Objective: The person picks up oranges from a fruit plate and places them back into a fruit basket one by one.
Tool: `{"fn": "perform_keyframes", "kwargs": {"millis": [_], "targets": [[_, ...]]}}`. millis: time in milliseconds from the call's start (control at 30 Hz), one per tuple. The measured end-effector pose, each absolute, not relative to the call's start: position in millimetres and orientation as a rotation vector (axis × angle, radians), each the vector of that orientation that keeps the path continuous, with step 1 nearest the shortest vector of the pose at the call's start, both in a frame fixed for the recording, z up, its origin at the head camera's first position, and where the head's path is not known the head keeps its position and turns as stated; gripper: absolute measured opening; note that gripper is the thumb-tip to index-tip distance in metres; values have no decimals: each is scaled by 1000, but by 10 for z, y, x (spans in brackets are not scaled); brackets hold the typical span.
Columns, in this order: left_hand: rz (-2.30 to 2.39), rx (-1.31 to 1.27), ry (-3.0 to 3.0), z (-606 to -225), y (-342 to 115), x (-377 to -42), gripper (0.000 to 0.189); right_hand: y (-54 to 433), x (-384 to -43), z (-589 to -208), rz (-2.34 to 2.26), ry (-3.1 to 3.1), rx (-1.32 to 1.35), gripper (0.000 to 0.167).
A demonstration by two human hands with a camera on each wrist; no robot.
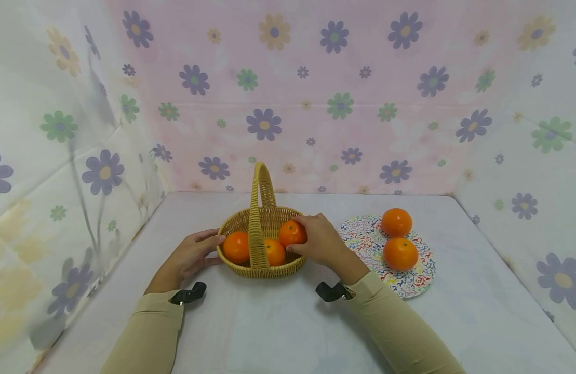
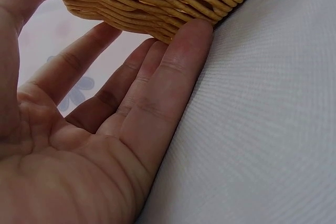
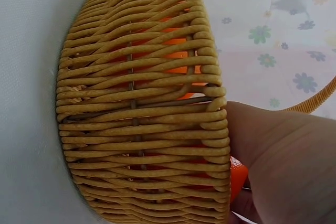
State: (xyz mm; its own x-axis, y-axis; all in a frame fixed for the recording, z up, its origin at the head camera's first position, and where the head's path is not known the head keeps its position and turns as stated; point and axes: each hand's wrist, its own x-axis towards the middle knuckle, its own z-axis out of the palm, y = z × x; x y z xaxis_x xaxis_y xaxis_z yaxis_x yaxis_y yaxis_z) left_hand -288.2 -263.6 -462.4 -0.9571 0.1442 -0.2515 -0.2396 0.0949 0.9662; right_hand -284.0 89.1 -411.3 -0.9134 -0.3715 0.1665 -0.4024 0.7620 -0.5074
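Yellow-tan wicker for the basket (image 1: 259, 272), sitting on the whitish table (image 1: 269, 322) with its handle (image 1: 256, 228) arching over the middle. The right hand (image 1: 322, 241) has thumb and fingers pinched round the right-end orange (image 1: 291, 233), which is inside the basket; can't tell if it touches the bottom. The left hand (image 1: 194, 254) has its fingers pretty straight, tips against the basket's outer left side, thumb up by the rim, so more bracing than gripping imo.

What could go wrong? If the pinch slips on that smooth peel, I'd guess the fruit bumps the middle orange (image 1: 275, 253). A careless push could slide or tip the basket if the bracing gives. And a knock from the right sleeve (image 1: 400, 322) could roll something off the squiggle-patterned plate (image 1: 362, 241).

Headcount: five oranges I can see, three in the basket (pinched one included) and two on the plate. One basket, one handle, one plate, two hands.
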Motion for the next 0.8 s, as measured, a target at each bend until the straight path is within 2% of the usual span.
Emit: {"fn": "perform_keyframes", "kwargs": {"millis": [533,800], "targets": [[1931,-85,2105,-4618,-2627,-2880,72,880,-2879,-4183,802,-2918,630,72],[1917,-88,2116,-4622,-2635,-2881,74,873,-2885,-4187,791,-2909,650,68]]}}
